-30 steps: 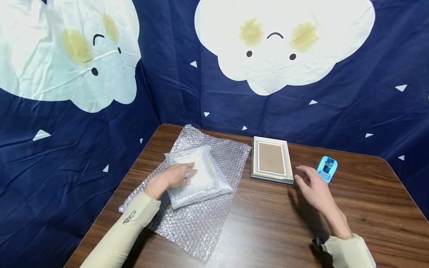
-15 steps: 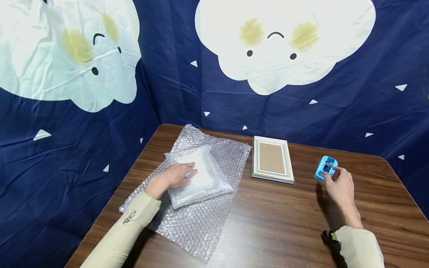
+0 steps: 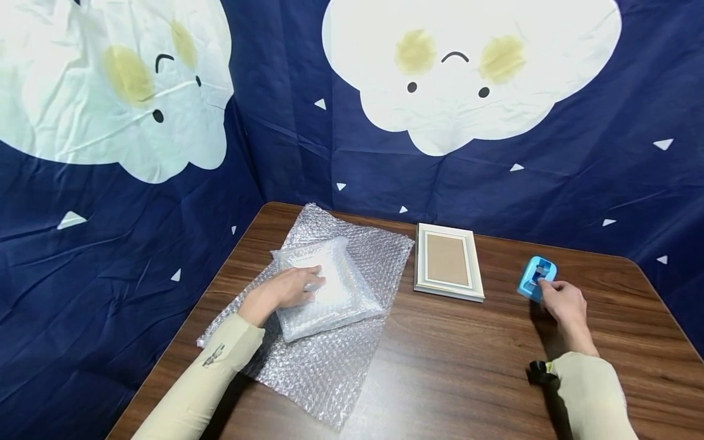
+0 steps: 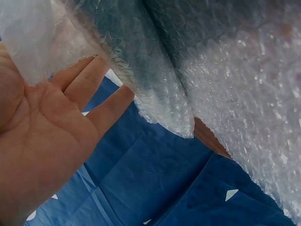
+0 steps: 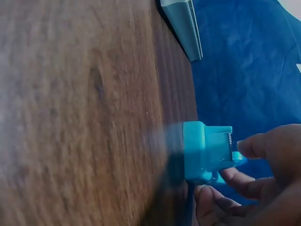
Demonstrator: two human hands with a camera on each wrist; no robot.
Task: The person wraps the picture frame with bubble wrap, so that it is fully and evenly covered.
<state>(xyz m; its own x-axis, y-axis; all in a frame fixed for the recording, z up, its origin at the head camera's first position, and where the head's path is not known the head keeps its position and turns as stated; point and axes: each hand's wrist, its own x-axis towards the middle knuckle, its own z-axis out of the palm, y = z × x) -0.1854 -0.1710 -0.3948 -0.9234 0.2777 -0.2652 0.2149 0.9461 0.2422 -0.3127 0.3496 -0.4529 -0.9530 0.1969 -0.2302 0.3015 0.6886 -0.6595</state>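
My left hand (image 3: 287,288) rests on a flat package wrapped in bubble wrap (image 3: 335,305). In the left wrist view its fingers (image 4: 113,108) lie extended along the wrap, and a flap covers part of the hand. A larger bubble wrap sheet (image 3: 324,379) is spread under the package. At the right, my right hand (image 3: 566,302) holds the near end of a small blue tape dispenser (image 3: 531,286). In the right wrist view the thumb (image 5: 251,145) is at the dispenser's toothed edge, with fingers curled at its other side. Whether a tape end is pinched I cannot tell.
A cream picture frame (image 3: 447,261) with a tan centre lies between the hands, near the back edge of the wooden table (image 3: 451,366). A dark blue curtain (image 3: 286,140) with cloud faces stands behind the table and along its left side.
My right hand has moved right from beside the picture frame to the tape dispenser, and its thumb and fingers have closed at the near end. The left hand stays on the wrapped package.
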